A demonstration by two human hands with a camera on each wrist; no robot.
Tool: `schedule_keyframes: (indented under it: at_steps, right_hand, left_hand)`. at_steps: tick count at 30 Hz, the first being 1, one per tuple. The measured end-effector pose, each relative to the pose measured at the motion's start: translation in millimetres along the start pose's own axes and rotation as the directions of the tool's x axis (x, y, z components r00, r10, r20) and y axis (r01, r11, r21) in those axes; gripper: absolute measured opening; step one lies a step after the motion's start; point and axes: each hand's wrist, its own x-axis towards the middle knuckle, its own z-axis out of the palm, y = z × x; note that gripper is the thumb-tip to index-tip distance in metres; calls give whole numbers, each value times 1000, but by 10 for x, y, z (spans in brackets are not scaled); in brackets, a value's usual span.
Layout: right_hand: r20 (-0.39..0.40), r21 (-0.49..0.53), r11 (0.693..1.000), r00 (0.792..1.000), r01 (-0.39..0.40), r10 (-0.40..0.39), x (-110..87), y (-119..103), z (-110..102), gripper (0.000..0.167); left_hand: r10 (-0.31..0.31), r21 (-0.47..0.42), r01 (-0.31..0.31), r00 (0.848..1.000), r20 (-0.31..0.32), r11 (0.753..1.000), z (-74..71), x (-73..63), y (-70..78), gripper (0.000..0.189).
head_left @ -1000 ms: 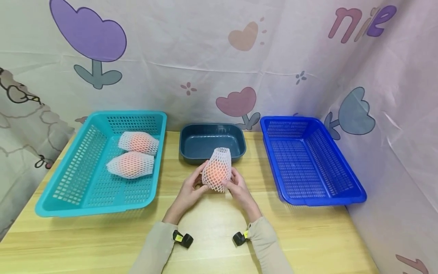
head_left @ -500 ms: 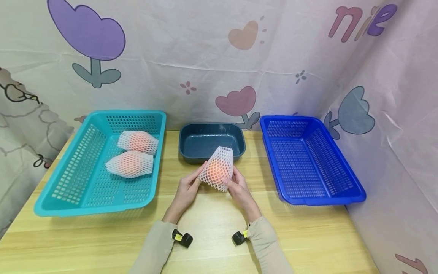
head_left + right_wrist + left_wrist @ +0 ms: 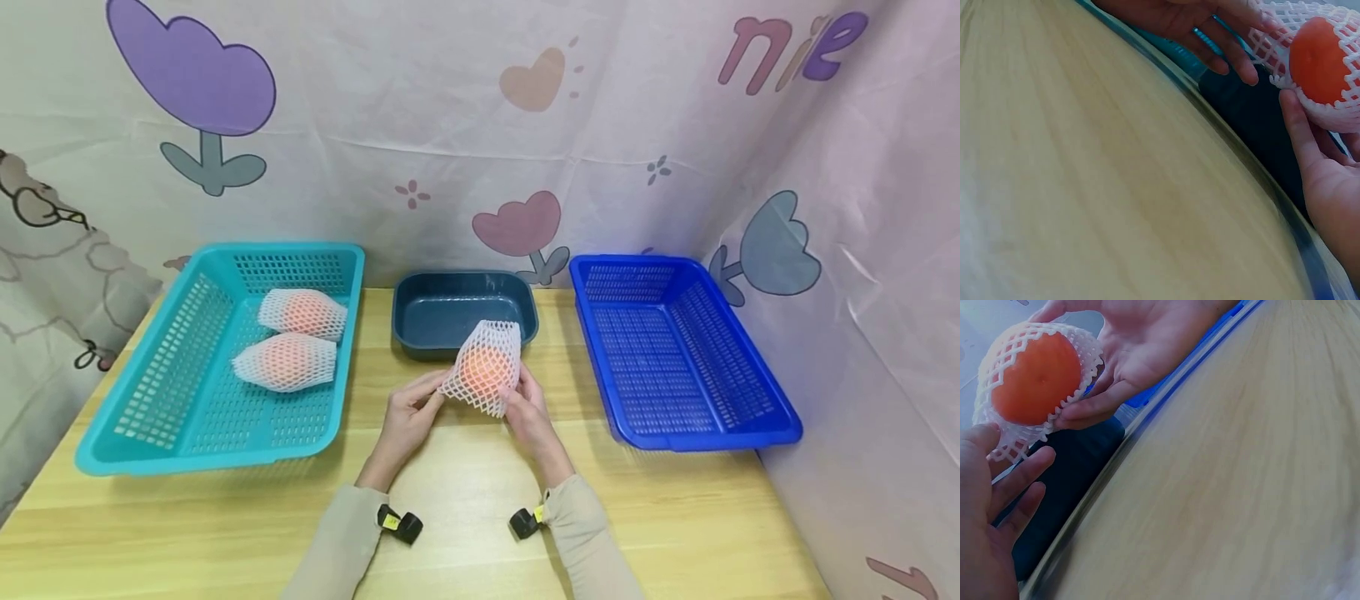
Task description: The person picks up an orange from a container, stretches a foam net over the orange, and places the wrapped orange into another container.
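A round orange fruit (image 3: 1038, 381) sits inside a white foam net (image 3: 501, 337), held above the table just in front of the dark blue basin. The net's near end is stretched wide, and the fruit's smooth bottom shows through it in both wrist views. My left hand (image 3: 411, 421) pinches the left edge of that opening between thumb and forefinger, its other fingers apart from the net. On the other side, my right hand (image 3: 531, 412) holds the netted fruit, thumb at the near side and fingers behind, partly hidden in the head view.
At the left stands a turquoise basket (image 3: 345, 400) with two netted fruits (image 3: 303, 313) lying in it. The dark blue basin (image 3: 401, 333) is at the back middle, and a blue basket (image 3: 600, 383) at the right. A printed cloth (image 3: 420, 100) hangs behind.
The left hand has shifted its grip from the fruit's side to the net's edge and pulled it leftward. The net's opening is wider, and the fruit has moved slightly right with the right hand.
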Motion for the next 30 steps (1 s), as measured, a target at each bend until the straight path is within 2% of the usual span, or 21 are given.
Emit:
schedule_keyframes:
  at_steps: [5, 9, 15, 17, 21, 25, 28, 30]
  right_hand:
    - [-51, 38, 999, 999, 1, 1, -13, -3, 5, 79]
    - [-65, 47, 999, 998, 3, 0, -20, 6, -8, 77]
    - [-28, -2, 1000, 999, -20, 20, -28, 20, -26, 75]
    - [-22, -11, 999, 999, -32, 32, -27, 24, -26, 75]
    - [-2, -28, 998, 998, -61, 61, -29, 34, -10, 74]
    - [13, -70, 994, 996, -84, 85, -25, 50, 16, 70]
    - [20, -104, 989, 994, -107, 109, -27, 58, 46, 67]
    - [36, -122, 985, 991, -126, 131, -27, 59, 70, 68]
  left_hand:
    - [4, 29, -5, 1000, 12, 1000, 7, 24, 181, 28]
    - [-8, 22, 8, 1000, 20, 1000, 6, 11, 195, 26]
    - [6, 16, -6, 1000, 19, 1000, 16, 4, 187, 25]
    - [-6, 13, 6, 1000, 22, 1000, 15, 8, 194, 29]
    - [-85, 12, 84, 996, 40, 996, 7, 16, 209, 46]
    - [-178, -15, 180, 979, 98, 983, -1, 28, 226, 79]
    - [-199, -4, 201, 970, 141, 980, -9, 35, 242, 94]
    - [-193, 34, 190, 969, 152, 981, -13, 41, 248, 97]
